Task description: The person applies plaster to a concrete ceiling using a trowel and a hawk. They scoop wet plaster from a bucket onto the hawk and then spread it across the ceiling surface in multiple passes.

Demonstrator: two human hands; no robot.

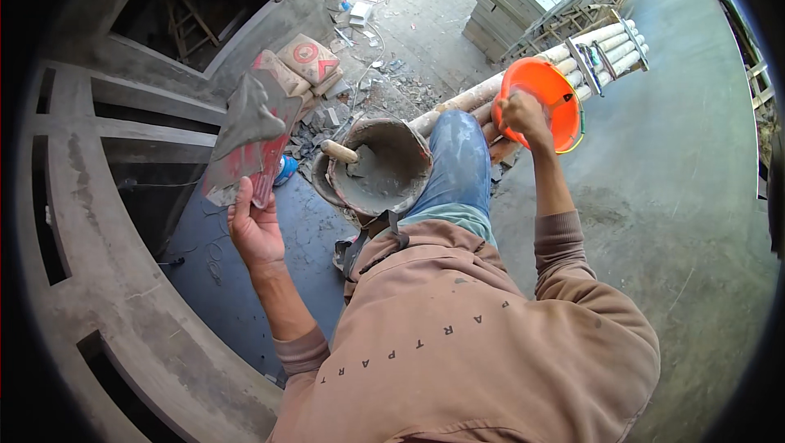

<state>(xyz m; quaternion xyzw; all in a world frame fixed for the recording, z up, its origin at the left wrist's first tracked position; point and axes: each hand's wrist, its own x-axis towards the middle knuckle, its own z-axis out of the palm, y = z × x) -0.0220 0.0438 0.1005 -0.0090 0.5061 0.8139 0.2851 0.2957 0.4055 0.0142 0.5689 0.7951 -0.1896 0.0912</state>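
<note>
My left hand [256, 226] is closed on the lower edge of a red plastering board [268, 169], which is tilted up. A lump of grey mortar [249, 120] clings to its upper part. My right hand [523, 114] is a fist at the mouth of the orange bucket [564, 100]; anything inside the fist is hidden. Between my hands stands a mortar-smeared bucket [417, 185] containing wet grey mortar [384, 177]. A tool with a pale handle [338, 151] leans over this bucket's left rim, its working end mostly out of sight.
Bamboo poles [470, 98] lie bundled beneath the orange bucket. Stacked paper sacks [307, 60] stand beyond the board, beside scattered rubble [327, 120]. Grey blocks [515, 2] are piled farther off. A slotted concrete wall [90, 198] curves along my left, and smooth grey plaster [679, 157] spans my right.
</note>
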